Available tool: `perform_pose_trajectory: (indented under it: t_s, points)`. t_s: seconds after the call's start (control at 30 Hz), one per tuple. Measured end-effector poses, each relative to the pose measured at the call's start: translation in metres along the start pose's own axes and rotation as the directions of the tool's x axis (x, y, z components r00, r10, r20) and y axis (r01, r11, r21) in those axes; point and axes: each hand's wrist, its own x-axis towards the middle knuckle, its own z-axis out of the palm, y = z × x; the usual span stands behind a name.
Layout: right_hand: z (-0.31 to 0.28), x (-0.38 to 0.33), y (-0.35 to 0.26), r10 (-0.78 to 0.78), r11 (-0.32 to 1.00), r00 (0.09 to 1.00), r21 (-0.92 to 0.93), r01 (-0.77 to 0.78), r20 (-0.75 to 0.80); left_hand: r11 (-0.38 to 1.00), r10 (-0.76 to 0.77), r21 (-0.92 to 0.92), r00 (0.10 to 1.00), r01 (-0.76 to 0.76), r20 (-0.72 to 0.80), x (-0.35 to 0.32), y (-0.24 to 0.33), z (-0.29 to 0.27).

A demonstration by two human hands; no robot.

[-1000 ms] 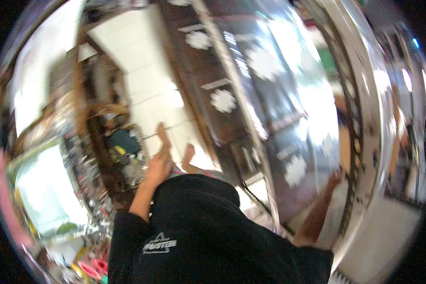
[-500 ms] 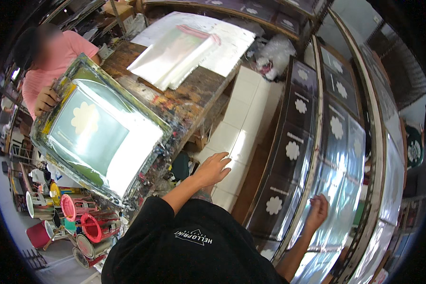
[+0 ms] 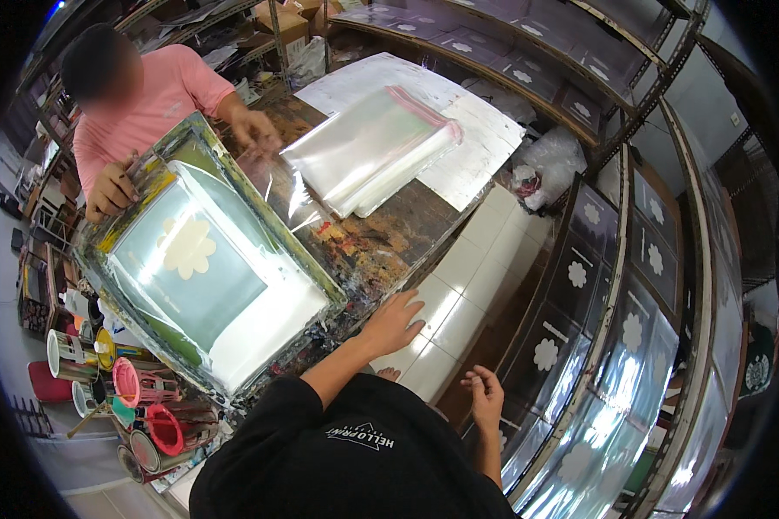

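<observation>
My left hand (image 3: 394,323) hovers at the near edge of the worktable, fingers stretched and holding nothing. Lower right, my right hand (image 3: 485,398) is empty too, its fingers loosely bent and apart, beside the rack with printed clear bags (image 3: 545,353). On the table's left side a screen-printing frame (image 3: 201,259) is tilted up, a pale flower shape in its mesh. A co-worker's hand (image 3: 112,189) grips its far left edge. The co-worker's other hand (image 3: 255,134), slightly blurred, is at a loose clear plastic bag (image 3: 290,195) next to a stack of clear bags (image 3: 368,143).
The stained wooden worktable (image 3: 398,225) carries a white board (image 3: 485,143). Drying racks (image 3: 614,285) with flower-printed bags run along the right and the back. Paint cans and buckets (image 3: 138,381) crowd the lower left. A tiled floor strip (image 3: 459,285) lies between table and rack.
The view has shifted, and my right hand has come inward from the rack's bags. The co-worker's second hand has come into sight at a clear bag between the frame and the stack.
</observation>
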Motion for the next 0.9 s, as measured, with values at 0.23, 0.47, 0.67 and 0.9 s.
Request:
perform_pose_trajectory:
  t_s: [0.23,0.47,0.67,0.9]
  points:
    - [-0.016,0.024,0.0,0.034,0.987,0.999,-0.156,-0.03,0.02,0.92,0.162,0.391,0.889,0.021,-0.429,0.089,-0.005,-0.055]
    - [-0.027,0.027,0.006,0.049,0.982,0.999,-0.18,-0.052,-0.019,0.636,0.091,0.745,0.939,0.202,-0.332,0.216,-0.065,-0.081]
    - [-0.029,-0.007,0.021,0.145,0.984,0.981,-0.09,-0.157,-0.129,0.572,0.019,0.814,0.991,0.1,-0.134,0.26,-0.11,-0.067]
    - [-0.031,0.036,-0.023,0.089,0.963,0.996,0.254,-0.087,0.005,0.594,0.361,0.753,0.93,-0.282,0.063,0.202,-0.016,-0.024]
